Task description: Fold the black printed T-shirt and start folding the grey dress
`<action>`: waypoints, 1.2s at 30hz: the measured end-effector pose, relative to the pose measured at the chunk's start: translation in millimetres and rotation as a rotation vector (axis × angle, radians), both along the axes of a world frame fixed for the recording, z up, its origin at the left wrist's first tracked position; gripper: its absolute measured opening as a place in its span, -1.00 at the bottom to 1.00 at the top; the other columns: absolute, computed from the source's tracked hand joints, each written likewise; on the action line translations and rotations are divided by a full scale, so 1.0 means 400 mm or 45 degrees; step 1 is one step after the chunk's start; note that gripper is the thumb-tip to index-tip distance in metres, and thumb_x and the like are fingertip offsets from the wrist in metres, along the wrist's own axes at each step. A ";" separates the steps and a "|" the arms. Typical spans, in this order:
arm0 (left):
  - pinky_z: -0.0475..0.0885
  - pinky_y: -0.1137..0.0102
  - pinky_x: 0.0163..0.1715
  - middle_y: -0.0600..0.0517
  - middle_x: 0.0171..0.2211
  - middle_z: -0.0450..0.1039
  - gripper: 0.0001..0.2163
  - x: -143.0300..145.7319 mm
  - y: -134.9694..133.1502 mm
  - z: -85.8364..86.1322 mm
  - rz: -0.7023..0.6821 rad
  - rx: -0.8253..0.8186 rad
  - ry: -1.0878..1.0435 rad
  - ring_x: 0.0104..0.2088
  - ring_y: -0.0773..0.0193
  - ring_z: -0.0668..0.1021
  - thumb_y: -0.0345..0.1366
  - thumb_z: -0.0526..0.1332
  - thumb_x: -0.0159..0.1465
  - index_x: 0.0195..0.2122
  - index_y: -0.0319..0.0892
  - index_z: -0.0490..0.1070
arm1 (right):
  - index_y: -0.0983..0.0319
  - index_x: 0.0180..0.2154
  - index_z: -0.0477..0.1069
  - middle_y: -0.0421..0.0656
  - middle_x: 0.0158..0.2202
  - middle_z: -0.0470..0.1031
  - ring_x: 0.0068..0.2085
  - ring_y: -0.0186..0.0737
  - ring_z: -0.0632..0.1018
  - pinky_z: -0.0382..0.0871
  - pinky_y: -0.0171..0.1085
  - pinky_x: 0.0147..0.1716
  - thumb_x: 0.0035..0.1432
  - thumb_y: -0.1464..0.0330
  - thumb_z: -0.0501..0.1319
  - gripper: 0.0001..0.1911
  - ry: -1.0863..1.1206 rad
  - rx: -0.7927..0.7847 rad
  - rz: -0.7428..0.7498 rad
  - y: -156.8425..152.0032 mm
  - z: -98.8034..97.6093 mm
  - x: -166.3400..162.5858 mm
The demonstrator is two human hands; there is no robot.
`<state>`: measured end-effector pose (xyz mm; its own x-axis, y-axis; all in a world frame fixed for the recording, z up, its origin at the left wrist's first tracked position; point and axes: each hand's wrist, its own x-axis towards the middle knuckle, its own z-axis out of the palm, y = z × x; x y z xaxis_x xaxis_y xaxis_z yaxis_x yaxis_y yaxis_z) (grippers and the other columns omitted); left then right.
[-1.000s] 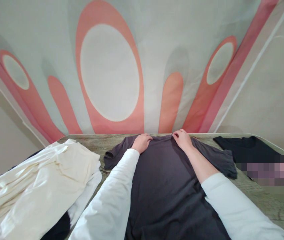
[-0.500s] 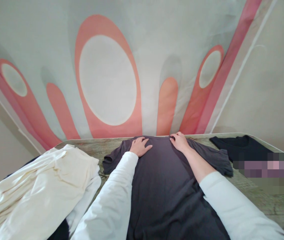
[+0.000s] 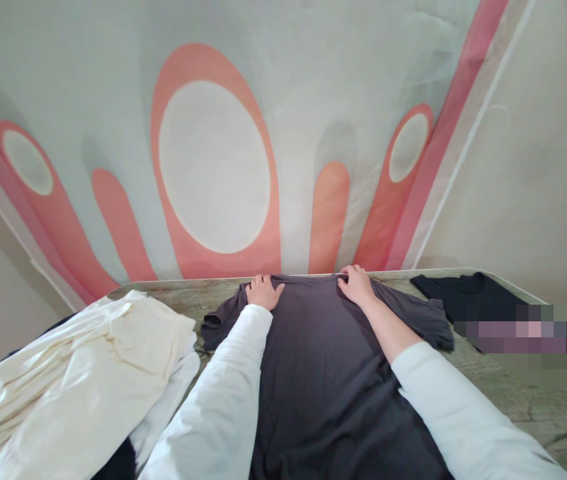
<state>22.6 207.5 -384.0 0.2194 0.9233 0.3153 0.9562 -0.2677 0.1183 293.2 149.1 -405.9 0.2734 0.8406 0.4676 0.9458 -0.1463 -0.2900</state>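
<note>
A dark grey T-shirt (image 3: 313, 373) lies spread with its collar end at the far edge of the table and its short sleeves out to both sides. My left hand (image 3: 264, 293) rests on its left shoulder, thumb apart and fingers at the top edge. On the other shoulder, beside the collar, my right hand (image 3: 356, 286) has its fingers bent over the shirt's edge, closed on the fabric. The lower end of the shirt runs out of view at the bottom.
Cream-coloured clothing (image 3: 98, 360) is heaped at the left, over white and dark pieces. A black garment (image 3: 473, 295) lies at the far right, beside a pixelated patch. The wood-patterned tabletop (image 3: 528, 407) meets a wall with a pink-and-white printed backdrop (image 3: 293, 220).
My left hand has shifted left and away from me, up to the shirt's shoulder edge. My right hand stays at the other shoulder. The view has tilted slightly.
</note>
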 end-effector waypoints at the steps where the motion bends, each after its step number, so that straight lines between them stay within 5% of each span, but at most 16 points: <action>1: 0.18 0.16 -0.03 -0.19 0.02 0.22 -0.54 0.001 0.000 0.003 -0.022 0.000 0.009 0.04 0.00 0.28 0.04 -0.02 0.23 0.01 -0.18 0.23 | 0.27 -0.21 0.41 -0.04 -0.20 0.37 -0.15 -0.13 0.37 0.18 -0.23 -0.10 0.08 0.36 0.09 -0.76 -0.005 -0.008 0.039 -0.001 0.003 -0.001; 8: 0.13 0.20 0.05 -0.10 0.14 0.16 -0.56 0.012 0.003 0.000 -0.286 -0.084 0.097 0.12 0.12 0.23 -0.04 -0.11 0.29 0.12 -0.13 0.14 | 0.21 -0.31 0.46 -0.09 -0.25 0.39 -0.18 -0.18 0.39 0.19 -0.27 -0.13 0.07 0.37 0.09 -0.81 -0.009 -0.117 0.128 0.001 0.001 -0.009; 14: -0.07 0.00 0.13 -0.04 0.27 -0.14 -0.31 0.003 0.018 -0.019 -0.201 -0.236 0.171 0.24 0.04 -0.02 0.17 -0.31 0.21 0.25 -0.17 -0.09 | 0.21 -0.21 0.40 -0.03 -0.13 0.35 -0.10 -0.07 0.35 0.19 -0.16 -0.14 0.12 0.27 0.06 -0.75 0.010 -0.164 0.030 -0.002 -0.007 -0.005; 20: -0.07 -0.07 0.10 0.00 0.29 -0.20 -0.20 0.006 0.030 -0.021 -0.051 -0.268 0.124 0.23 -0.20 -0.07 0.29 -0.29 0.11 0.26 -0.14 -0.07 | 0.17 -0.16 0.36 -0.06 -0.07 0.32 -0.06 -0.07 0.32 0.18 -0.15 -0.15 0.18 0.24 0.00 -0.73 -0.019 -0.204 0.044 -0.010 -0.003 -0.012; 24: -0.06 -0.12 0.06 -0.08 0.27 -0.12 -0.23 0.004 0.014 -0.018 -0.048 -0.197 0.070 0.20 -0.29 -0.02 0.28 -0.19 0.11 0.23 -0.10 -0.01 | 0.14 -0.11 0.34 -0.07 -0.04 0.31 -0.03 -0.06 0.30 0.17 -0.14 -0.14 0.21 0.22 -0.04 -0.70 -0.052 -0.224 0.097 -0.017 0.000 -0.011; 29: 0.13 0.15 0.04 -0.14 0.08 0.20 -0.57 -0.006 -0.017 -0.003 -0.311 0.128 -0.019 0.11 0.03 0.21 -0.01 -0.04 0.25 0.03 -0.16 0.24 | 0.11 -0.05 0.31 -0.09 -0.01 0.31 -0.01 -0.08 0.29 0.13 -0.13 -0.11 0.22 0.18 -0.06 -0.66 -0.093 -0.247 0.181 -0.030 0.002 0.003; 36: 0.24 0.33 -0.08 -0.02 -0.09 0.34 -0.71 -0.006 -0.016 0.008 -0.444 0.079 0.011 -0.05 0.21 0.37 -0.16 -0.07 0.31 -0.12 -0.09 0.38 | 0.11 -0.02 0.29 -0.09 -0.01 0.31 -0.01 -0.10 0.30 0.12 -0.16 -0.09 0.23 0.17 -0.08 -0.63 -0.131 -0.248 0.221 -0.042 0.001 0.008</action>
